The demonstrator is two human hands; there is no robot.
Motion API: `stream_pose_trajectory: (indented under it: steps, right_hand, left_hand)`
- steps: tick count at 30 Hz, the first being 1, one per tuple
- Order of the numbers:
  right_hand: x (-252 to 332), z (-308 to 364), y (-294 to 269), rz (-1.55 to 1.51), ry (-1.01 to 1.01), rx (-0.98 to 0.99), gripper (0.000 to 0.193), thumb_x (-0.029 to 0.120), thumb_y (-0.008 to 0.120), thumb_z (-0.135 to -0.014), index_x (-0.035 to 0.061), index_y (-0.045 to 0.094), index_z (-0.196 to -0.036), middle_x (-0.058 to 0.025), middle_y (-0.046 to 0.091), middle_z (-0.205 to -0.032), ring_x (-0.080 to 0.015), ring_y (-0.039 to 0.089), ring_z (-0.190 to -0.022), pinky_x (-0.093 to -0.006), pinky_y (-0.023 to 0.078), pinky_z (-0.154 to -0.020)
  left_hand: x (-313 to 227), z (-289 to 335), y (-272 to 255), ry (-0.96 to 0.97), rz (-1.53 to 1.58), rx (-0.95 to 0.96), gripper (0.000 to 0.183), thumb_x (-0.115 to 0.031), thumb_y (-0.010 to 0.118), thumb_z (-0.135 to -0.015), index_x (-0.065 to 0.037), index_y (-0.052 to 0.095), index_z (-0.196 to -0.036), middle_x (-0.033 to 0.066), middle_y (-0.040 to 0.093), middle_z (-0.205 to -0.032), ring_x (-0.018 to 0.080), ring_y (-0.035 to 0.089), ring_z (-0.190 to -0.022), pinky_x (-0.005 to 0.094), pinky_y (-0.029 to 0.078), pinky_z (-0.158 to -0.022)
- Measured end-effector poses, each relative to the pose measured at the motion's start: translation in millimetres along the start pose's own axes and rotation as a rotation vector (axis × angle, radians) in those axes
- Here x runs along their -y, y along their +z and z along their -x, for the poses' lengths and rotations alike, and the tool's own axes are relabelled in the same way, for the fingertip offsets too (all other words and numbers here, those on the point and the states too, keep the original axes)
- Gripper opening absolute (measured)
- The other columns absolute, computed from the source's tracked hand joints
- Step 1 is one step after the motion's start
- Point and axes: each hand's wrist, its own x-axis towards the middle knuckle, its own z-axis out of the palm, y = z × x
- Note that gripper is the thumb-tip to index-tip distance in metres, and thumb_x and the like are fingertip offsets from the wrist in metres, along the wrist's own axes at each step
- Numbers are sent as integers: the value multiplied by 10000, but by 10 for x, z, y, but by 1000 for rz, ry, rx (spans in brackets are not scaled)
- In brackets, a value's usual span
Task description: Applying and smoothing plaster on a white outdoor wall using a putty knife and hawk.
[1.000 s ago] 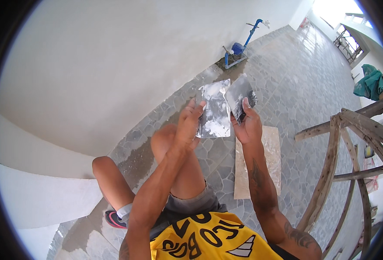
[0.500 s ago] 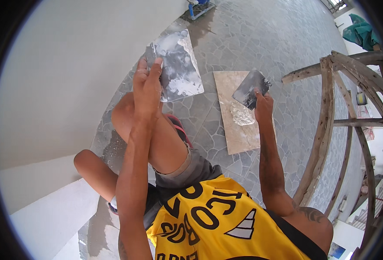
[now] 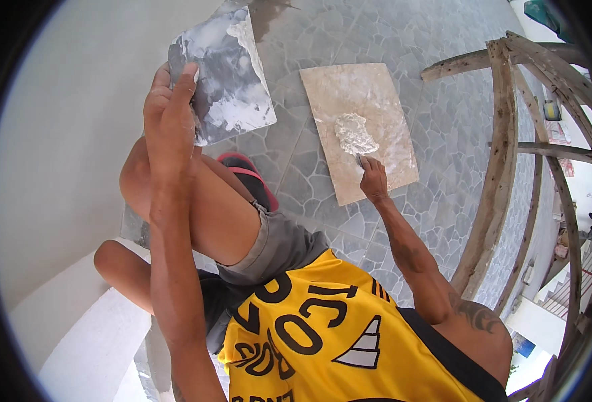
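Observation:
My left hand (image 3: 167, 110) is closed on the edge of a flat grey plastering plate (image 3: 226, 84), thumb on top, near the wall. White putty smears its face and lines its far right edge. My right hand (image 3: 374, 179) is closed on a putty scraper (image 3: 361, 160), which is seen nearly edge-on, so its blade is mostly hidden. The scraper is at the near edge of a white putty heap (image 3: 353, 132). That heap lies on a flat beige board (image 3: 339, 84) on the floor, right of the plate.
A smooth pale wall (image 3: 75, 134) rises along my left. Grey stone-patterned paving (image 3: 436, 147) surrounds the board. On the right stands a rough wooden frame (image 3: 497, 174) of bent poles. My bent knee (image 3: 142, 167) is below the left forearm, beside a black and pink sandal (image 3: 249, 177).
My right hand has come down and left, bringing the scraper from above the board to the putty heap; its blade has turned edge-on. My left hand and plate have shifted left in view.

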Motion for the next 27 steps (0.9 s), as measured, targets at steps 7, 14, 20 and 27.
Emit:
stream_pose_trajectory:
  steps: [7,14,20,27]
  right_hand:
    - [53,-240,355,30,-115,-13,483,-39,543,-755,26,547,-1233,-133,586,-1117,-315,544,-1083,-433,418,-921]
    - [-44,-326,550,53,-18,214,436,-49,525,-762,38,583,-1185,-144,626,-1095,-344,574,-1057,-441,449,-898]
    - [-110,-349,459,-43,-48,282,440,-61,534,-736,60,615,-1151,-155,645,-1088,-359,597,-1040,-438,493,-872]
    - [-158,-228,235,-132,-159,589,501,-51,531,-715,67,643,-1189,-181,668,-1103,-385,623,-1028,-432,510,-854]
  left_hand:
    - [40,-35,-70,-36,-18,64,449,-183,557,-966,99,448,-1298,79,588,-1068,106,573,-935,226,475,-793]
    - [48,-48,-75,-37,-78,39,442,-174,554,-967,93,457,-1306,87,586,-1095,112,578,-925,225,477,-794]
    - [75,-57,-72,-17,-40,38,408,-164,551,-966,82,476,-1282,91,582,-1091,108,575,-915,229,479,-778]
    - [69,-25,-108,-37,-2,30,375,-168,544,-978,69,485,-1262,82,626,-988,93,599,-854,234,498,-726]
